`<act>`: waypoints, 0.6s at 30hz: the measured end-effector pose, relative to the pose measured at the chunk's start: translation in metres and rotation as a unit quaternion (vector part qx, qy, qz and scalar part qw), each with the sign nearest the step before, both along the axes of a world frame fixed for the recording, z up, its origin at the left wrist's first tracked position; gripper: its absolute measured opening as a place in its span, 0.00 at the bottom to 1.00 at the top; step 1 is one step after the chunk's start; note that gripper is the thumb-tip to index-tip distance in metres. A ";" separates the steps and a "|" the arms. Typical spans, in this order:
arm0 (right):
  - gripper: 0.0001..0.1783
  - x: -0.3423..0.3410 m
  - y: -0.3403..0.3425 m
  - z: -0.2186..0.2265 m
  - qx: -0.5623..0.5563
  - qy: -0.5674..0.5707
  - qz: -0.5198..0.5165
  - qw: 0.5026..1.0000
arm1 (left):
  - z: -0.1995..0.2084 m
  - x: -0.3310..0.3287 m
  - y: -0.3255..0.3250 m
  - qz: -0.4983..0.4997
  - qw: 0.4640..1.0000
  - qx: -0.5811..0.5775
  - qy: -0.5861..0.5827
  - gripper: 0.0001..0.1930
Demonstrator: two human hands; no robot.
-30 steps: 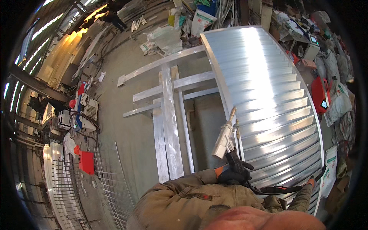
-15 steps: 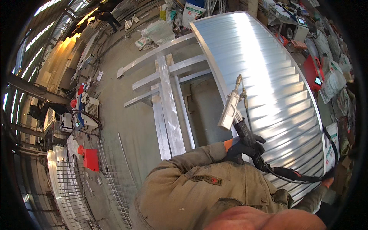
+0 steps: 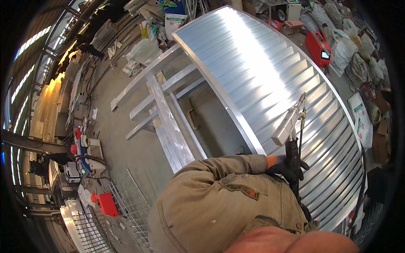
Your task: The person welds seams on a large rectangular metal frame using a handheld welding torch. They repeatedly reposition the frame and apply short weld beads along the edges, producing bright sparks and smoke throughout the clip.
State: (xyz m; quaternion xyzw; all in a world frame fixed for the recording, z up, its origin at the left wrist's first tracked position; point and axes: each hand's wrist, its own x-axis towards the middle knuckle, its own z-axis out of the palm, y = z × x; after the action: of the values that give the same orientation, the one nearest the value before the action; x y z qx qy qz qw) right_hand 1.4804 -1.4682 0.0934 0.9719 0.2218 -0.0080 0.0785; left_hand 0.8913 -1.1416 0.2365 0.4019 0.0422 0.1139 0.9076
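Observation:
My left hand [image 3: 289,169], in a black glove, is closed round the dark handle of a handheld welding torch [image 3: 287,126]. The torch has a pale boxy body, a brass-coloured nozzle pointing up and to the right, and a thin feed tube alongside. It is held over a large slatted aluminium panel [image 3: 257,80] with a curved outer edge; whether the nozzle touches the slats I cannot tell. Below the hand, the torch's cable runs down beside my jacket [image 3: 228,202]. My right hand is out of sight.
Aluminium beams [image 3: 168,114] form a frame left of the panel. A red case [image 3: 317,48] and stuffed sacks [image 3: 344,52] lie at the right. On the left are a white-and-blue machine [image 3: 90,156], another red case [image 3: 105,204] and a wire mesh [image 3: 128,185].
The torch and my left hand have moved right and slightly down over the panel. The view has shifted, and my right hand, earlier at the cable at lower right, has left the picture.

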 end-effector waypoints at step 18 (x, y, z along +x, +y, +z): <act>0.23 -0.311 0.305 0.079 0.404 0.322 0.322 0.794 | -0.075 -0.080 0.081 0.128 0.990 -0.054 0.015 0.32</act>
State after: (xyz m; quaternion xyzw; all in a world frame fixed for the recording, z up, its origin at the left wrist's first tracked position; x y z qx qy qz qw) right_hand 1.1693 -1.1633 0.1723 0.7289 0.5175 -0.2040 -0.3991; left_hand 0.8115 -1.0602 0.1620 0.3452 0.1132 0.2209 0.9051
